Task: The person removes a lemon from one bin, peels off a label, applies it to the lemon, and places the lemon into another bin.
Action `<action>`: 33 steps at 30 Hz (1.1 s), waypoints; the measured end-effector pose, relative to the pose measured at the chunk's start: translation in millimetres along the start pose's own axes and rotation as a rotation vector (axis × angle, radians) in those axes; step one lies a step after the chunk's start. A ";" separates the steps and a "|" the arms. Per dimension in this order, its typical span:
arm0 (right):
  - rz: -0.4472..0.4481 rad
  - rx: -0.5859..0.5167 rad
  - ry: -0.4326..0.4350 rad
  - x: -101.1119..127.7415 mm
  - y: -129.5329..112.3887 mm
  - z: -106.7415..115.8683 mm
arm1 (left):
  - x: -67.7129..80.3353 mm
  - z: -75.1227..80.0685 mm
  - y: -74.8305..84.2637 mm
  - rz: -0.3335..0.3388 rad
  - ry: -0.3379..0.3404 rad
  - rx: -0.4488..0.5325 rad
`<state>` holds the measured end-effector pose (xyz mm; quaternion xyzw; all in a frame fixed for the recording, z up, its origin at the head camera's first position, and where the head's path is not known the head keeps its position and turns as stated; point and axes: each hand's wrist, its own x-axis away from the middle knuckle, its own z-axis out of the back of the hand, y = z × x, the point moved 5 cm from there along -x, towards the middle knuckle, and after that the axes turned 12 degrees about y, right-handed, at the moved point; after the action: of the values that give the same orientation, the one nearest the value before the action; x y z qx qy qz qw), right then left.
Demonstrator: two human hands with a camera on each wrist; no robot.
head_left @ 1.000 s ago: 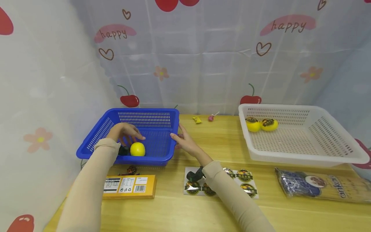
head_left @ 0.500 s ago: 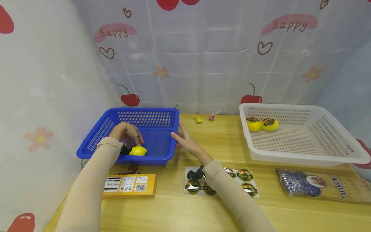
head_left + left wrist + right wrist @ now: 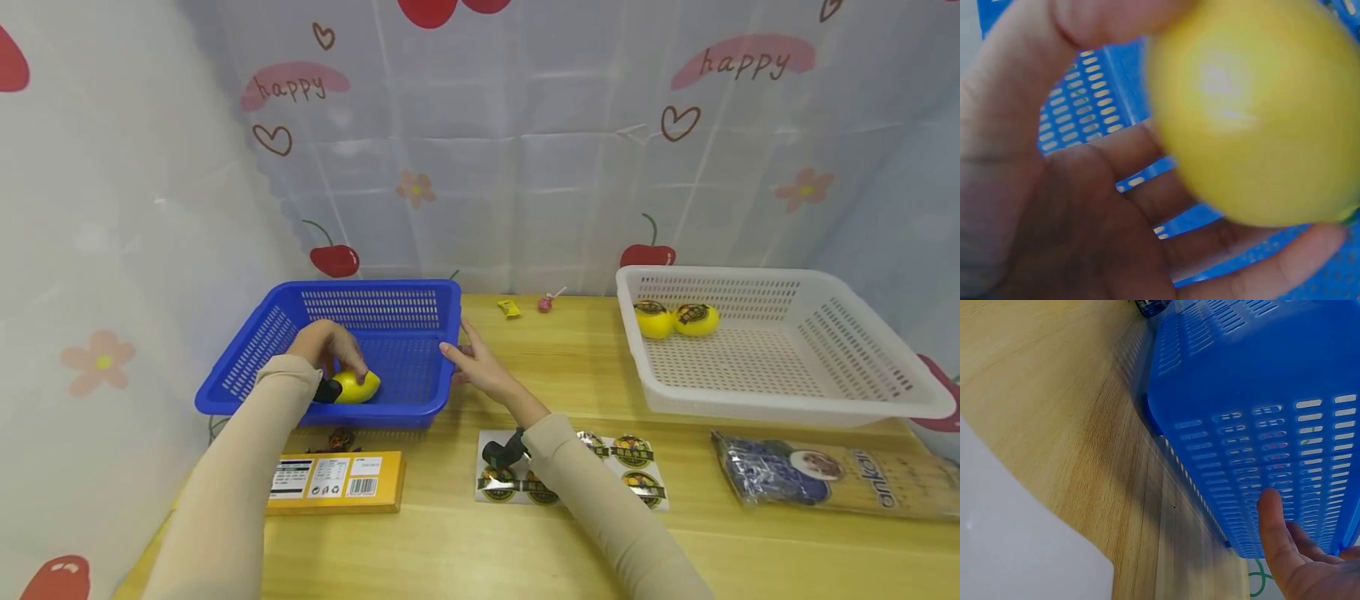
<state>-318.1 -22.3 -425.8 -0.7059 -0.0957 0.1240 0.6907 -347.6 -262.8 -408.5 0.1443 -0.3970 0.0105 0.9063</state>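
Yellow lemon (image 3: 357,387) plain, smooth, lying on side in blue basket (image 3: 420,293), near front rim.

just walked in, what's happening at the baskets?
A person's left hand grips a yellow lemon inside the blue basket, fingers curled round it. The right hand rests open against that basket's right wall. Two more lemons lie in the white basket on the right, and a sticker sheet lies on the wooden table.
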 end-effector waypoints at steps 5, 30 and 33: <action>-0.001 -0.010 -0.008 -0.3 0.1 -1.0 | 1.5 4.6 -5.0 -0.040 0.063 0.128; 0.204 0.474 0.025 62.1 -5.4 98.1 | 70.8 4.1 87.1 -0.725 0.793 0.604; 0.217 0.561 0.025 78.7 -2.5 116.5 | 74.6 -10.3 113.7 -0.793 0.793 0.624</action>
<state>-278.9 112.7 -428.4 -0.4951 0.0270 0.2100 0.8427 -304.3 -158.3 -332.5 0.5224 0.0738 -0.1580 0.8347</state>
